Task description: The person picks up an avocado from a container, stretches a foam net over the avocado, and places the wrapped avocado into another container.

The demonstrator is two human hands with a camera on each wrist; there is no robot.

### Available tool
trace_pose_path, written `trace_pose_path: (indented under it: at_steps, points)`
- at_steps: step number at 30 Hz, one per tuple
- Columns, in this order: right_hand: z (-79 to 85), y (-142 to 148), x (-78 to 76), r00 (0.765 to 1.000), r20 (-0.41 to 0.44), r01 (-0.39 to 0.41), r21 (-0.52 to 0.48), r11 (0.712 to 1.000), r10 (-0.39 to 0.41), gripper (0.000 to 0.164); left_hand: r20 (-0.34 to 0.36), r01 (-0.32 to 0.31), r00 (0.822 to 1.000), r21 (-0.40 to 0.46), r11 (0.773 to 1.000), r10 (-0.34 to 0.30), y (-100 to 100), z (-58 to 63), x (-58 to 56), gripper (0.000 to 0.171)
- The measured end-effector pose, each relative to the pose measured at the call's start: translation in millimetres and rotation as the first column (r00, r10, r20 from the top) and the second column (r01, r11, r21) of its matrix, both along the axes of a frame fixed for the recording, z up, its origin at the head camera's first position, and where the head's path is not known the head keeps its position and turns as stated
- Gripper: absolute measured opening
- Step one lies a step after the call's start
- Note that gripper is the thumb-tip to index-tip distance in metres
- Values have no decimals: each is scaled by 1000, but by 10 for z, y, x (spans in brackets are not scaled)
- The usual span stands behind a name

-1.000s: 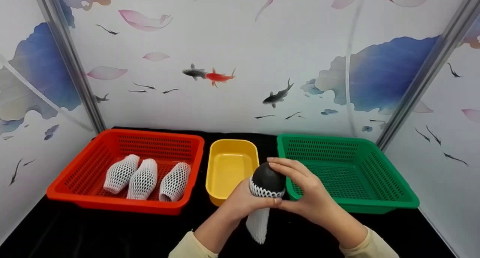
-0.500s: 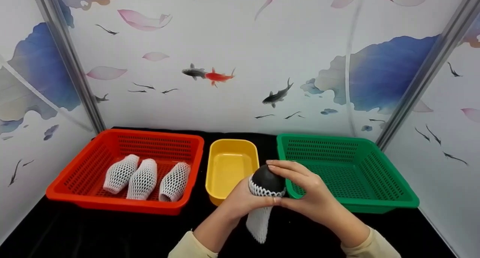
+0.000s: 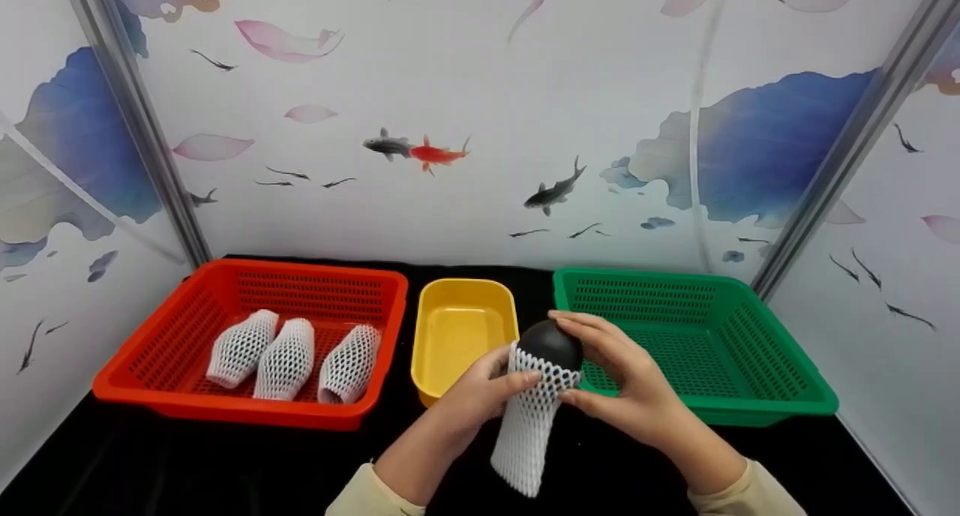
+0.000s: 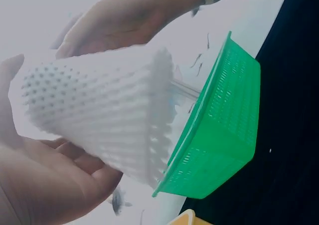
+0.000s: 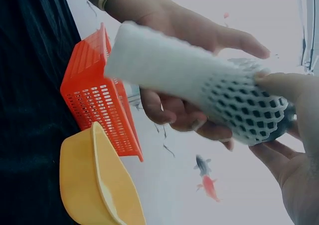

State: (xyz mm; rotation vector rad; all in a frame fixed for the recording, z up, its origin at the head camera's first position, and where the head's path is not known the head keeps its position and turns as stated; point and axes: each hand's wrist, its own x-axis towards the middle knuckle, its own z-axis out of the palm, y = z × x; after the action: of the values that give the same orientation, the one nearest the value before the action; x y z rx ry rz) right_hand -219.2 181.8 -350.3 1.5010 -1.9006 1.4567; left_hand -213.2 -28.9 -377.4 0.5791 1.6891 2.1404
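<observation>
A black, rounded, egg-shaped object sits in the mouth of a white foam net sleeve, its smooth top bare. The sleeve's lower part hangs loose and narrow toward the table. My left hand grips the sleeve from the left, thumb across its front. With the right hand I hold the object from the right, fingertips on its top and thumb by the sleeve's upper edge. In the right wrist view the netting is stretched over the dark object, and the left hand lies behind the sleeve.
A red basket on the left holds three white foam net sleeves, puffed out in the middle. The yellow container stands between it and the green basket. Black cloth covers the table; printed panels surround it.
The sleeve and black object have shifted slightly right and tilted. My left thumb has moved from near the right thumb onto the sleeve's front, and more of the netting shows.
</observation>
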Motion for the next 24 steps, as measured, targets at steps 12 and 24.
trace_pose_path:
  at_steps: [12,24]
  points:
    - [-207,-21,-89,999,43,14,-91,996,-10,71,66,68,995,180,981,-81,52,-49,61,66]
    - [-263,-43,-131,995,96,1,-144,990,13,65,43,52,997,211,976,-62,68,-51,73,72]
